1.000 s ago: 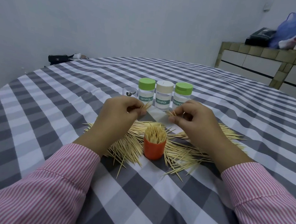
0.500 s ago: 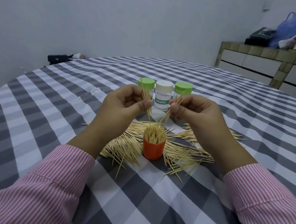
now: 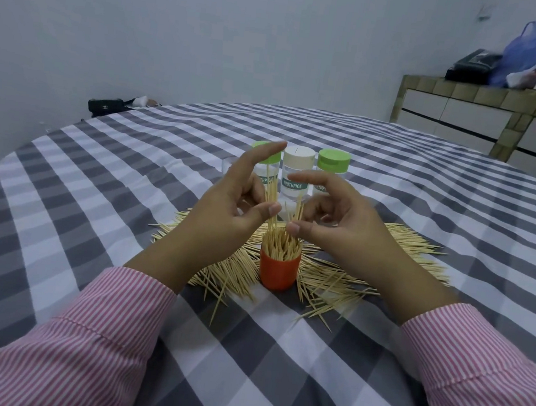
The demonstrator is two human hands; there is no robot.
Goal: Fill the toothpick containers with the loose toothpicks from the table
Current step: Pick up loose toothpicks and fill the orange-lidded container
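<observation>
Near the person's edge of the checked surface (image 3: 245,357) the orange container (image 3: 278,271) stands upright, already bristling with toothpicks, in the middle of the loose toothpicks (image 3: 335,274) fanned out flat around it. These are light, thin, stiff and smooth, likely to roll and scatter or snap if squeezed hard, so a small bunch is best pinched at mid-length, tips lined up, and lowered upright. Just above the container's mouth, the left hand (image 3: 227,208) has its fingers spread, with a few toothpicks standing between thumb and palm side, and the right hand (image 3: 340,223) is likewise spread and relaxed, its small bunch dropping free. Half a second ago both hands pinched their bunches higher up; now they have come down and let go. Further back stand three lidded containers (image 3: 297,176), closed.
</observation>
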